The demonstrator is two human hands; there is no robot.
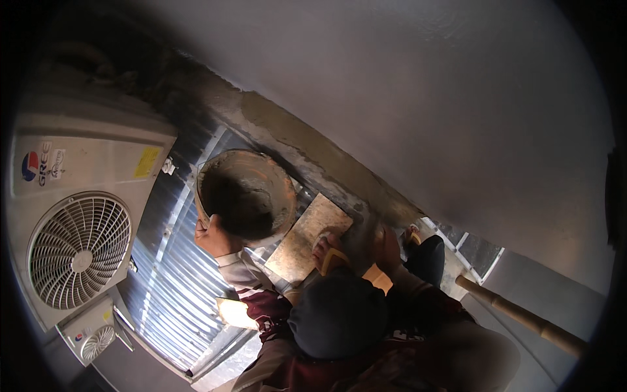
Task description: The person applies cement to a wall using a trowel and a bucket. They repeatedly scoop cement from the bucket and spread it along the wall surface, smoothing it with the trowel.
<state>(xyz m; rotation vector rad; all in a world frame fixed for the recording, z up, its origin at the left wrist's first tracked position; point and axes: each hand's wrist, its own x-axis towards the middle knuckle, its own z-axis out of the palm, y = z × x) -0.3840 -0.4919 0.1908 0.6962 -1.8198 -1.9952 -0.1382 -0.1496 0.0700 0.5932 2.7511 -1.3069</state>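
A round, mortar-smeared pan (282, 196) rests tilted over the corrugated metal sheeting, with dark wet mix (245, 212) and deep shadow inside it. My left hand (217, 238) grips its near-left rim, thumb over the edge. Close to the base of the wall is my right hand (386, 249), dim and blurred; whether its fingers hold anything cannot be made out. Between the hands lies a flat tan board (312, 230), with a sandalled foot (328, 253) on its right end. A strip of damp mortar (294, 134) runs along the wall's foot.
A large outdoor air-conditioner unit (81, 215) stands at left, a smaller unit (93, 332) below it. Ribbed metal sheeting (173, 287) spans the drop beside me. The smooth grey wall (418, 98) rises ahead. A bamboo pole (522, 315) slants across the right.
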